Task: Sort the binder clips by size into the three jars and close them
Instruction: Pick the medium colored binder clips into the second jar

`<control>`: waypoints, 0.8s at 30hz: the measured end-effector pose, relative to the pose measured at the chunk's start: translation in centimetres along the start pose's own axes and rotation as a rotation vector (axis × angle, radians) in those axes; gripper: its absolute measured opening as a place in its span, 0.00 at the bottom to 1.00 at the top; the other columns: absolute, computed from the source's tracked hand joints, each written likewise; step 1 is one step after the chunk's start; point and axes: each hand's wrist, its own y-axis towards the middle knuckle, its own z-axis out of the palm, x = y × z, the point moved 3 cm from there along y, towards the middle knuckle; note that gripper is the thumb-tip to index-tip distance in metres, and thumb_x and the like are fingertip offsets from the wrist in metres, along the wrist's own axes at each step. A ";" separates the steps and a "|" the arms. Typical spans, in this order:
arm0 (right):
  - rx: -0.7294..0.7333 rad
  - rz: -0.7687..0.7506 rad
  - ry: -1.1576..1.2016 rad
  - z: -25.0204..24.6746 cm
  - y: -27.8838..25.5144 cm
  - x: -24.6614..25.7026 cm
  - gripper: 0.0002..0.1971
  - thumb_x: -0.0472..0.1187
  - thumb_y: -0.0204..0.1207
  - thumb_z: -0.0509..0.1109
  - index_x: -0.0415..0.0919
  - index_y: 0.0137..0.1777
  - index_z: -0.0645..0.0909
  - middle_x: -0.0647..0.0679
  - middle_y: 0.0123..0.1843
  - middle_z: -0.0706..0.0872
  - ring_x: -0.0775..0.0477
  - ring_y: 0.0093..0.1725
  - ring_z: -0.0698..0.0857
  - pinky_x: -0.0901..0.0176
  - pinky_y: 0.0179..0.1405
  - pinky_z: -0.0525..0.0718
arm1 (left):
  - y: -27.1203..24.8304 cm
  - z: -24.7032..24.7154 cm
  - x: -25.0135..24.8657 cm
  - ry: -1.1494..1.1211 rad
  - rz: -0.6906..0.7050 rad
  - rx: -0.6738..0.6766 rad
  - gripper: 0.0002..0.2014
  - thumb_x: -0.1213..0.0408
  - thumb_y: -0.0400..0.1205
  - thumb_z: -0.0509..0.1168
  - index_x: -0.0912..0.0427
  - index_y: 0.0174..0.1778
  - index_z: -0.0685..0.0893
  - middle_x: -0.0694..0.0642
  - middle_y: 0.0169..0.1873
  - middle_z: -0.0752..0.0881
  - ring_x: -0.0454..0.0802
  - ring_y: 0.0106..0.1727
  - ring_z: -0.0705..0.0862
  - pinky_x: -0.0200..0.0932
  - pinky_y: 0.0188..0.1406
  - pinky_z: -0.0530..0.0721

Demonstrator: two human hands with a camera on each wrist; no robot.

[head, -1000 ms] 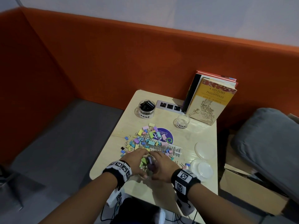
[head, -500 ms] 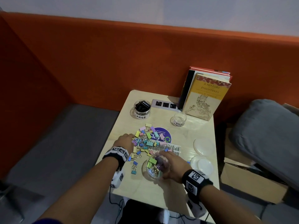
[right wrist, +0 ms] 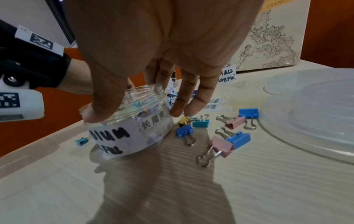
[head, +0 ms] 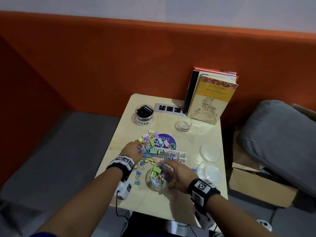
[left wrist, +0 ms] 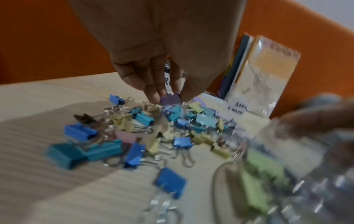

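Several pastel binder clips (head: 153,146) lie heaped mid-table. My left hand (head: 136,148) reaches into the heap's left side; the left wrist view shows my left hand (left wrist: 169,92) with finger and thumb pinching a purple clip (left wrist: 171,99). My right hand (head: 169,173) grips the open "MEDIUM" jar (head: 157,178) from above, and its fingertips (right wrist: 180,109) curl over the rim of that jar (right wrist: 130,133). The jar holds several coloured clips. The "LARGE" jar (head: 144,113) holds black clips. The "SMALL" jar (head: 184,124) looks empty.
Two clear lids (head: 210,152) (head: 208,171) lie at the table's right edge. Books (head: 212,98) lean on the orange wall at the back right, beside a socket strip (head: 169,109). A purple sticker (head: 166,141) lies under the heap. Loose clips (right wrist: 220,144) lie right of the jar.
My left hand left the medium jar and moved forward-left into the clip heap, where it now pinches a purple clip. My right hand stays on the jar.
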 end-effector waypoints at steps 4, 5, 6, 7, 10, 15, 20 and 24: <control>0.001 -0.002 0.019 -0.1 0.2 -0.1 0.52 0.54 0.58 0.85 0.59 0.82 0.61 0.56 0.79 0.69 0.49 0.74 0.73 0.52 0.73 0.75 | -1.3 -0.3 -0.5 -0.472 -0.116 0.036 0.07 0.62 0.84 0.63 0.49 0.49 0.86 0.52 0.36 0.85 0.52 0.33 0.80 0.39 0.26 0.72; -0.001 -0.001 0.019 -0.1 0.3 -0.1 0.52 0.54 0.58 0.86 0.59 0.82 0.62 0.57 0.78 0.69 0.49 0.74 0.73 0.53 0.73 0.75 | -1.5 -0.2 -0.6 -0.522 -0.112 0.058 0.07 0.62 0.85 0.62 0.49 0.49 0.86 0.52 0.37 0.84 0.53 0.33 0.79 0.39 0.26 0.73; -0.004 -0.001 0.017 0.0 0.3 -0.1 0.52 0.54 0.58 0.86 0.59 0.82 0.62 0.57 0.78 0.69 0.50 0.74 0.73 0.53 0.73 0.75 | -1.8 -0.2 -0.7 -0.545 -0.092 0.076 0.08 0.61 0.85 0.62 0.48 0.49 0.87 0.52 0.39 0.84 0.55 0.34 0.80 0.41 0.28 0.76; -0.005 -0.002 0.019 0.0 0.4 -0.1 0.52 0.54 0.58 0.86 0.59 0.82 0.62 0.57 0.79 0.69 0.50 0.74 0.73 0.54 0.73 0.75 | -2.0 -0.2 -0.7 -0.548 -0.066 0.087 0.07 0.60 0.85 0.63 0.47 0.49 0.87 0.51 0.43 0.86 0.58 0.37 0.82 0.45 0.34 0.80; -0.005 0.000 0.025 0.2 0.6 0.0 0.53 0.54 0.57 0.86 0.59 0.82 0.61 0.57 0.79 0.69 0.50 0.75 0.73 0.54 0.72 0.75 | -2.8 -0.4 -0.7 -0.586 0.008 0.105 0.05 0.60 0.83 0.69 0.44 0.50 0.86 0.48 0.50 0.88 0.56 0.44 0.87 0.51 0.46 0.86; -0.014 -0.009 0.039 0.4 0.9 -0.4 0.53 0.55 0.56 0.85 0.58 0.81 0.63 0.57 0.77 0.70 0.50 0.74 0.74 0.53 0.71 0.76 | -4.5 -0.9 -1.4 -0.604 0.165 0.224 0.17 0.66 0.73 0.80 0.49 0.54 0.85 0.49 0.54 0.87 0.45 0.42 0.86 0.46 0.50 0.89; -0.011 -0.006 0.048 0.6 1.0 -0.6 0.53 0.56 0.55 0.85 0.58 0.81 0.63 0.56 0.77 0.71 0.50 0.72 0.75 0.52 0.70 0.77 | -6.0 -0.1 -2.4 -0.506 0.272 0.332 0.21 0.67 0.69 0.82 0.44 0.54 0.87 0.42 0.54 0.88 0.39 0.46 0.84 0.40 0.52 0.87; -0.010 -0.006 0.044 0.7 1.1 -0.7 0.53 0.56 0.56 0.85 0.57 0.82 0.62 0.56 0.78 0.70 0.49 0.74 0.74 0.52 0.70 0.77 | -6.4 0.1 -3.2 -0.354 0.340 0.331 0.20 0.58 0.72 0.81 0.43 0.58 0.86 0.39 0.58 0.84 0.37 0.55 0.81 0.37 0.56 0.83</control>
